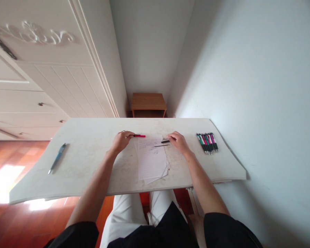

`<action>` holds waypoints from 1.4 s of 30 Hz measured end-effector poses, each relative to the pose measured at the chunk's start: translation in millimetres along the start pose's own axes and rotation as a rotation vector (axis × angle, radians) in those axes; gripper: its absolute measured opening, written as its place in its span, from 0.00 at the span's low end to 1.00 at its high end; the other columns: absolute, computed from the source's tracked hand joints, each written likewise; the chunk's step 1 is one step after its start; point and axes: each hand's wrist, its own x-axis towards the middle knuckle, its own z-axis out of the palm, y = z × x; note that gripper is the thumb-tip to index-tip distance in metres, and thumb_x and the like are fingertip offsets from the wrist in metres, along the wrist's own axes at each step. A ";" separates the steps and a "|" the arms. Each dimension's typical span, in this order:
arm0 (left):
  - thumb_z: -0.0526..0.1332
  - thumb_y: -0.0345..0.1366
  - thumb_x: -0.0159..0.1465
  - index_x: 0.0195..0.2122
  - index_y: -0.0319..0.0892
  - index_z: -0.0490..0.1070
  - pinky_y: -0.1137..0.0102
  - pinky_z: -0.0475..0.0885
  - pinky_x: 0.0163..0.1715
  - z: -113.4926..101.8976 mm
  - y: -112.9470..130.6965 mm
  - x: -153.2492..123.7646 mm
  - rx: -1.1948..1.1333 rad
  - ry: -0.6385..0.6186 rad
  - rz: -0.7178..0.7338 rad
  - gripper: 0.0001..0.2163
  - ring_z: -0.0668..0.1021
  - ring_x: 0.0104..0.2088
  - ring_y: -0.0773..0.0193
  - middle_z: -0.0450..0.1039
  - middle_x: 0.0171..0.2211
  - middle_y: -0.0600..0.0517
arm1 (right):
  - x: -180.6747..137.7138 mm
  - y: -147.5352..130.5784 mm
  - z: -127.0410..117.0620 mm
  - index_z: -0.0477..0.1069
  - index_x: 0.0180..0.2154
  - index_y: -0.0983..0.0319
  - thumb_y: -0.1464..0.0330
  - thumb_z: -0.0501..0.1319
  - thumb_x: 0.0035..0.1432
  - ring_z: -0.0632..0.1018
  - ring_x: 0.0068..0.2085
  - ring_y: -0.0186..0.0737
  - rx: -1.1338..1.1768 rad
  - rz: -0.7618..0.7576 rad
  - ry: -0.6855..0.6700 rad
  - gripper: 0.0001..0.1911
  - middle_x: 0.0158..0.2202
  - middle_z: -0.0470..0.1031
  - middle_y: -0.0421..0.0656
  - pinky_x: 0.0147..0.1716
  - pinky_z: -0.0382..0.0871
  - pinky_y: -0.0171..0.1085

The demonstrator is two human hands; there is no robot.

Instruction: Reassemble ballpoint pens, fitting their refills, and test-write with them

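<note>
My left hand is closed at the far edge of the paper, its fingertips on the black end of a pink pen barrel. Opposite it, my right hand has thumb and fingers pinched together; a small pale thing shows at the fingertips, too small to name. Just left of that hand, a short black pen part lies by the top right of the paper. Below it lies a thin dark pen refill. Handwriting covers the upper part of the lined paper sheets, whose right edge is torn.
A row of several colourful pens lies at the right of the white table. One large blue pen lies at the far left. Beyond the table stand a small wooden cabinet and a white wardrobe. A wall borders the right side.
</note>
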 end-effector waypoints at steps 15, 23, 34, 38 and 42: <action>0.57 0.42 0.64 0.38 0.42 0.79 0.70 0.71 0.36 -11.4 11.2 -0.8 -0.055 0.090 -0.008 0.13 0.78 0.32 0.62 0.80 0.33 0.50 | 2.7 -3.0 -4.9 0.66 0.23 0.60 0.71 0.55 0.54 0.69 0.29 0.37 0.048 0.122 0.263 0.08 0.25 0.68 0.40 0.31 0.63 0.35; 0.56 0.42 0.62 0.33 0.40 0.78 0.73 0.64 0.27 -15.6 21.5 -3.7 0.017 0.037 -0.107 0.14 0.73 0.23 0.66 0.74 0.23 0.53 | 3.8 0.4 -8.6 0.52 0.18 0.59 0.67 0.51 0.52 0.57 0.22 0.32 0.050 0.417 0.356 0.14 0.17 0.48 0.34 0.23 0.49 0.34; 0.59 0.41 0.63 0.38 0.41 0.78 0.67 0.69 0.40 -3.8 11.6 -1.8 0.016 0.068 0.095 0.12 0.76 0.36 0.60 0.78 0.36 0.48 | 3.1 2.9 -3.9 0.54 0.18 0.59 0.65 0.52 0.51 0.58 0.23 0.32 0.056 0.383 0.337 0.12 0.17 0.52 0.34 0.24 0.50 0.34; 0.62 0.44 0.62 0.44 0.42 0.78 0.59 0.67 0.50 6.6 5.5 -2.5 0.108 0.012 0.137 0.14 0.74 0.47 0.52 0.76 0.45 0.43 | 2.4 4.0 -2.8 0.57 0.19 0.59 0.66 0.53 0.52 0.61 0.24 0.33 0.057 0.358 0.366 0.11 0.18 0.57 0.34 0.25 0.54 0.33; 0.60 0.42 0.64 0.40 0.47 0.80 0.57 0.66 0.50 14.5 3.9 -0.7 0.132 -0.027 0.097 0.11 0.74 0.48 0.51 0.77 0.44 0.46 | 2.1 0.6 -1.5 0.62 0.22 0.60 0.69 0.54 0.53 0.65 0.27 0.34 0.053 0.189 0.384 0.09 0.22 0.63 0.36 0.28 0.59 0.33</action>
